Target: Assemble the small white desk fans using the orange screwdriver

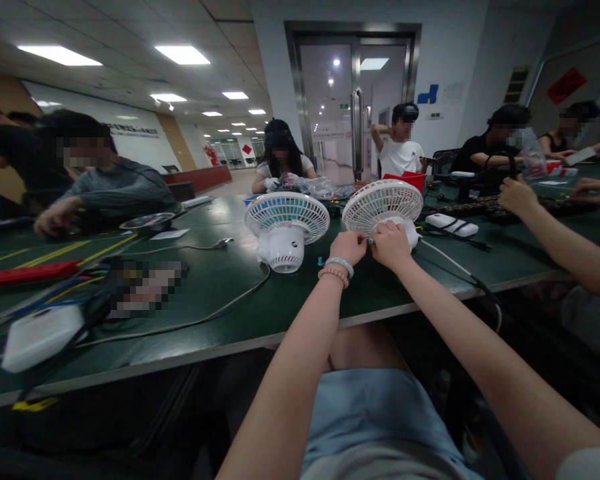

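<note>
Two white fans lie on the green table, their grilles tilted up and away from me. My right hand (390,243) is at the motor housing of the right fan (383,200), fingers bent, close to a small teal piece. My left hand (353,248), with two bracelets at the wrist, is beside it, its fingertips pinched at the same teal piece (370,241). Which fingers bear on the piece is too small to tell. The left fan (285,250) stands untouched, with a second small teal piece (321,261) on the table to its right.
Cords cross the green table (220,293). A white power strip (451,225) lies to the right, a white box (44,337) at the front left. A red bin (410,180) stands behind the right fan. Several people sit around; another person's hands (517,197) are at the right.
</note>
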Action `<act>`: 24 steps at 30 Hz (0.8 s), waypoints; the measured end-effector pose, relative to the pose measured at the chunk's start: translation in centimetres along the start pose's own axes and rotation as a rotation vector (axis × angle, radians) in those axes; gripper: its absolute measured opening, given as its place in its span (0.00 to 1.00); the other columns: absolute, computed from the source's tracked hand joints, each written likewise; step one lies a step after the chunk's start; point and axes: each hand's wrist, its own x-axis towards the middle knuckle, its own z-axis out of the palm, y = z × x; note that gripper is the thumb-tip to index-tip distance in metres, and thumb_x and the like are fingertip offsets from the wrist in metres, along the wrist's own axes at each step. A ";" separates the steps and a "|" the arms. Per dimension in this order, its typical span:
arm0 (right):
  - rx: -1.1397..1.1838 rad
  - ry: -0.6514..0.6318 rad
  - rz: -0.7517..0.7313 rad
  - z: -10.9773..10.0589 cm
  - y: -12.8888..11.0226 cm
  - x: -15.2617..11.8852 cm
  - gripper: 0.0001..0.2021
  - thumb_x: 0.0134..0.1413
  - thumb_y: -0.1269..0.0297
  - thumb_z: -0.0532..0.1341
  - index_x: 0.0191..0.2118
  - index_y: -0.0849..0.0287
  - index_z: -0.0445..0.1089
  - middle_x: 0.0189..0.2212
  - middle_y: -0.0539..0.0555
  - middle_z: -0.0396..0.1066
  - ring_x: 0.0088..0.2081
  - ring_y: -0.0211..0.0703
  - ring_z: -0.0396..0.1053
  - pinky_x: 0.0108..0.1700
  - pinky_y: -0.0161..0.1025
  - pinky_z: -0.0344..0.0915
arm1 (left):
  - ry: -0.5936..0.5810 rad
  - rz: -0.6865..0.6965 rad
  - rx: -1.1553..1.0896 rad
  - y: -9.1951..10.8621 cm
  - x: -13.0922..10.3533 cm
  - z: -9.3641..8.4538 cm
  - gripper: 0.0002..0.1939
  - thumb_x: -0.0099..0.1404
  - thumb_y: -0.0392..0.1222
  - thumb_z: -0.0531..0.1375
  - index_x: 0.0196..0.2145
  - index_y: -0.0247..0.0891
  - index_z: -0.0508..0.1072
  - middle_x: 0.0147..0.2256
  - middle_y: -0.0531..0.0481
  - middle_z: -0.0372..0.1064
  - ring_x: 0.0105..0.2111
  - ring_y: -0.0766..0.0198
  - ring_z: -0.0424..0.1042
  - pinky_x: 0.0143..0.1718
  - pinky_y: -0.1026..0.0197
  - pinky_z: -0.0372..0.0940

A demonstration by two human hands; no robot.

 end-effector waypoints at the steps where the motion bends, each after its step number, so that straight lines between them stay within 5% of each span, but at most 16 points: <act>1: -0.002 0.001 0.000 0.0 0.0 0.0 0.13 0.51 0.65 0.53 0.34 0.65 0.73 0.38 0.62 0.67 0.44 0.52 0.55 0.42 0.46 0.47 | 0.020 -0.045 0.090 -0.1 -0.2 -0.2 0.13 0.59 0.41 0.53 0.39 0.38 0.73 0.37 0.45 0.72 0.40 0.59 0.69 0.44 0.59 0.61; 7: -0.006 -0.001 0.005 0.2 0.0 0.0 0.14 0.52 0.65 0.51 0.34 0.64 0.73 0.39 0.62 0.67 0.44 0.52 0.55 0.42 0.47 0.47 | -0.071 -0.420 0.429 -1.5 -1.1 -0.7 0.19 0.55 0.36 0.57 0.45 0.31 0.67 0.47 0.34 0.63 0.49 0.49 0.63 0.43 0.52 0.62; 17: -0.001 0.001 0.009 0.1 -0.3 -0.2 0.14 0.52 0.63 0.52 0.35 0.63 0.73 0.39 0.61 0.67 0.44 0.52 0.55 0.43 0.47 0.46 | -0.204 -0.378 0.392 -2.7 -1.4 -1.4 0.12 0.56 0.30 0.54 0.38 0.31 0.72 0.38 0.34 0.71 0.41 0.52 0.70 0.43 0.50 0.62; 24: 0.008 -0.018 0.015 0.0 -0.4 -0.2 0.15 0.53 0.63 0.51 0.36 0.63 0.73 0.40 0.62 0.67 0.45 0.52 0.55 0.43 0.47 0.47 | -0.143 -0.253 0.364 -3.4 -1.6 -1.1 0.12 0.55 0.30 0.53 0.35 0.30 0.73 0.37 0.33 0.70 0.42 0.51 0.69 0.42 0.53 0.62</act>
